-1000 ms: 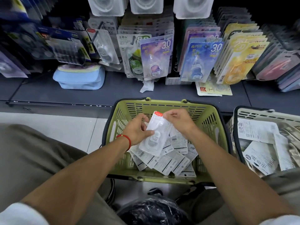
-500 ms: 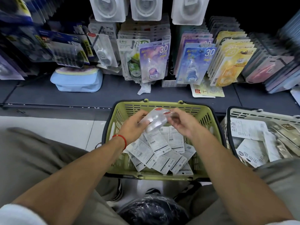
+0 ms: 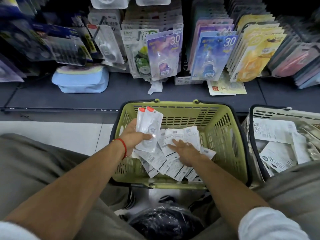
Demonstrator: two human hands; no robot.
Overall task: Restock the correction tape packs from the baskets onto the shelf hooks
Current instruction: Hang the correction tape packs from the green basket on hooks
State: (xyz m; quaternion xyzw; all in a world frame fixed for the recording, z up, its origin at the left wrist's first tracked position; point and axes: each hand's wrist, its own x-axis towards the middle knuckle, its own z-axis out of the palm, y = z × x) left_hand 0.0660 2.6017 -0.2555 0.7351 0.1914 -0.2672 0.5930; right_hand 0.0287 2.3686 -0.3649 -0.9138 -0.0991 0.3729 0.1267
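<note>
Over the green slatted plastic basket (image 3: 223, 135), the left hand (image 3: 134, 135) curls around two clear, glossy correction tape packs (image 3: 149, 128) with red tabs. Beside it, the right hand (image 3: 186, 151) lies spread, fingers flat on the loose white packs (image 3: 173, 163) heaped inside.

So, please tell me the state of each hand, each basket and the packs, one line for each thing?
left hand: holding two clear packs
right hand: flat on the loose packs, gripping nothing clearly
green basket: partly filled
white basket: holds packs
hanging packs: on shelf hooks
</note>
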